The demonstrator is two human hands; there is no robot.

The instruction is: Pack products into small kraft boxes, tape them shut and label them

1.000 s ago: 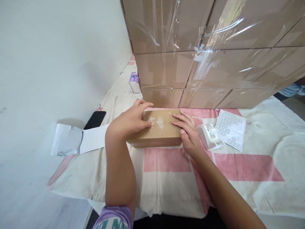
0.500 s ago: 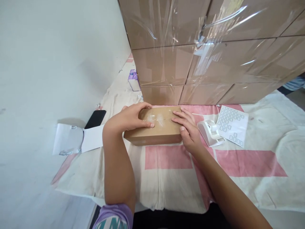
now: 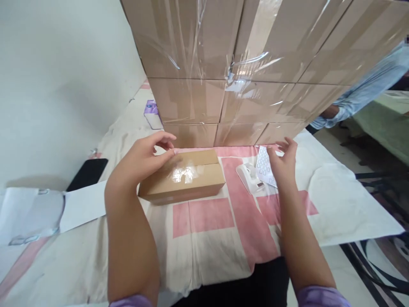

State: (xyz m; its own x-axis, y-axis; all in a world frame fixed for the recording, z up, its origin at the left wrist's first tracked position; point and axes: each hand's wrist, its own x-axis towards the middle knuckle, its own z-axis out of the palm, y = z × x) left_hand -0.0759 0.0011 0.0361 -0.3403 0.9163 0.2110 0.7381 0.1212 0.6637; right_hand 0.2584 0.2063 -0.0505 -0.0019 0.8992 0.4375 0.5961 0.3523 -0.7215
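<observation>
A closed brown cardboard box (image 3: 198, 182) lies on the cloth, with shiny clear tape across its top. Over its left end is my left hand (image 3: 143, 155), fingers loosely curved and thumb apart from them. The thumb tip is by the box's back left edge; whether it touches, I cannot tell. My right hand (image 3: 284, 160) is off the box, above a white sheet printed with small rounded label shapes (image 3: 263, 164). Its thumb and fingers are spread, and it covers the sheet's right part. Between box and sheet stands a white tape dispenser (image 3: 248, 179).
Large taped cartons (image 3: 191, 100) are stacked behind the box. On the left lie a black phone (image 3: 87, 174), white paper (image 3: 83, 204) and a purple-and-white pack (image 3: 152, 114). Another person's blue sleeve (image 3: 361, 100) shows at right. The cloth (image 3: 211, 251) covers the table.
My right hand has left the box and moved right over the label sheet. My left hand has eased off the top toward the left end. The view has turned right.
</observation>
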